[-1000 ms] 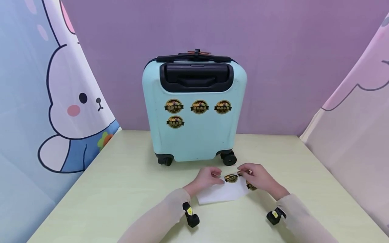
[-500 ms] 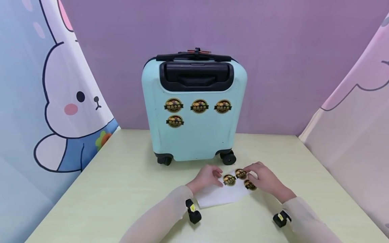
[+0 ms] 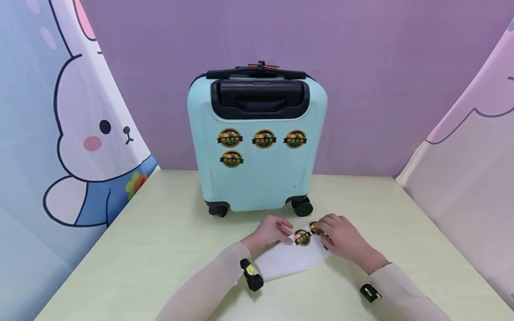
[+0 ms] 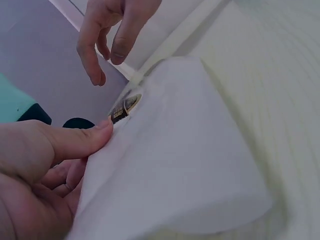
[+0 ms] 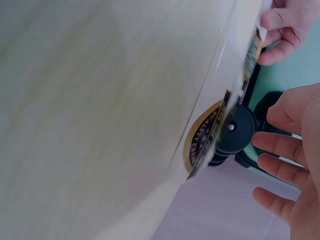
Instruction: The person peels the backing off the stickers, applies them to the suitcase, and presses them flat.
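My left hand (image 3: 272, 231) pinches a white sticker sheet (image 3: 285, 261) near its upper left edge, thumb on top and fingers beneath in the left wrist view. Round black-and-gold stickers sit on the sheet; one sticker (image 3: 302, 237) lies by my left fingertips, and another sticker (image 3: 314, 227) is partly covered by my right hand (image 3: 343, 236). In the right wrist view that right hand (image 5: 292, 160) has its fingers apart and bent a little, with nothing between them, beside a sticker (image 5: 202, 137) on the sheet.
A mint-green suitcase (image 3: 261, 187) stands upright on the pale table (image 3: 160, 249), just beyond the hands. Several matching stickers are on its front, one sticker (image 3: 231, 159) below the row. A purple backdrop (image 3: 361, 89) hangs behind, with printed cloth (image 3: 92, 111) at the left.
My right hand has turned and shifted slightly over the sheet's right side, covering more of the stickers. The sheet's near edge has moved a little left and toward me. My left hand still holds it.
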Motion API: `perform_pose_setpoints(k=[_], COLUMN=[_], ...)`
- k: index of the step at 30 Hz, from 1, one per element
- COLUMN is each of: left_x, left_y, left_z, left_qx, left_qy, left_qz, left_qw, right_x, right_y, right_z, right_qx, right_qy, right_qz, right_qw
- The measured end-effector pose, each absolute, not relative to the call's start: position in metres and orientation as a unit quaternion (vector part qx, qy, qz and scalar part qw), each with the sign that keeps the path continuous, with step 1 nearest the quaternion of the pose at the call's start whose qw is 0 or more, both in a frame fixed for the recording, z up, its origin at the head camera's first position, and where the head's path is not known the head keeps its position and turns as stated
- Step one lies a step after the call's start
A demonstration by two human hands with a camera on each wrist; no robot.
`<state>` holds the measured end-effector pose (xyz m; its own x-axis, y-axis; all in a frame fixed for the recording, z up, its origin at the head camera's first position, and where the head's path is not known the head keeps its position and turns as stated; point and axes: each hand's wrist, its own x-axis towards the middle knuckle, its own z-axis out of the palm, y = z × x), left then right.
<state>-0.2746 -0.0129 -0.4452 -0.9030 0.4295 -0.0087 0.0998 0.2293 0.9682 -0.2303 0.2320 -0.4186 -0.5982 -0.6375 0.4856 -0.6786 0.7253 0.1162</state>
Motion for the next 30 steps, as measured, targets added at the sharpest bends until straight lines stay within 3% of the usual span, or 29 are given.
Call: perform_pose_setpoints(k=[11,24,30], left_x=[-0.27,-0.256,-0.252], left_y=[-0.012,-0.018,-0.021], left_z=[-0.438,-0.414,-0.404], left_qx=[0.131,0.134,0.143], left_qy=[0.715,0.693,0.682], left_qz=[0.662,0.691,0.701], left_qw=[0.182,0.152,0.152], right_x=[-0.222,-0.207,-0.202], right_y=[0.218,0.197,0.191], right_z=[-0.408,-0.395,-0.39], right_qx=[0.418,0.425,0.421], right_qy=[-0.851,-0.802,-0.795], right_qz=[0.024,0.048,0.048], right_qw=[0.316,0.416,0.434])
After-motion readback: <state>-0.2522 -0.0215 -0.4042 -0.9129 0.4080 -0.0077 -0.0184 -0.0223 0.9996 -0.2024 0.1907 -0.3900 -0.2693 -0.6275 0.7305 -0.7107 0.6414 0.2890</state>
